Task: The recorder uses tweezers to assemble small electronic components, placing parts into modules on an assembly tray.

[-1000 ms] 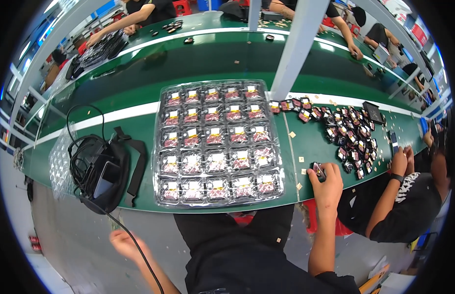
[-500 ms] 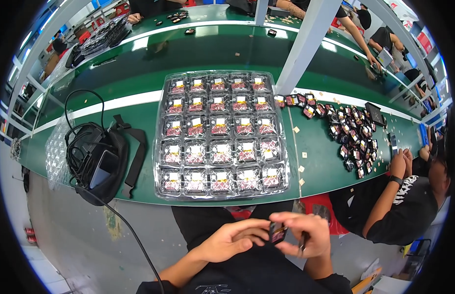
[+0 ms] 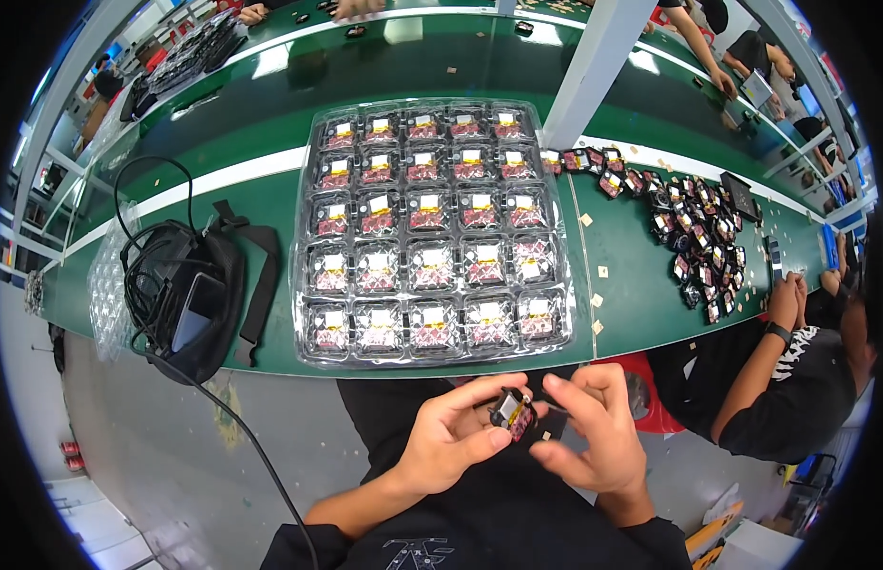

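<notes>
Above my lap, my left hand (image 3: 448,439) holds a small black-cased electronic module (image 3: 514,412) between thumb and fingers; it shows a white label, a yellow strip and a red part. Just to its right is my right hand (image 3: 598,432), thumb and fingers spread apart, the fingertips close to the module. A dark shape lies in the gap behind those fingertips, too unclear to name. Ahead on the green bench (image 3: 617,328) lies a clear plastic tray (image 3: 299,337) whose pockets hold rows of similar modules (image 3: 433,328).
Loose modules (image 3: 698,233) are heaped at the right, beside a black box (image 3: 741,195). A black bag (image 3: 209,285) with cables stands at the left. A grey post (image 3: 594,85) rises behind the tray. A co-worker (image 3: 779,375) sits at the right; others work across the bench.
The module has turned so its labelled face shows, now in my left hand. My right fingers have drawn off it and spread. The view has shifted slightly, and a hand has appeared across the bench.
</notes>
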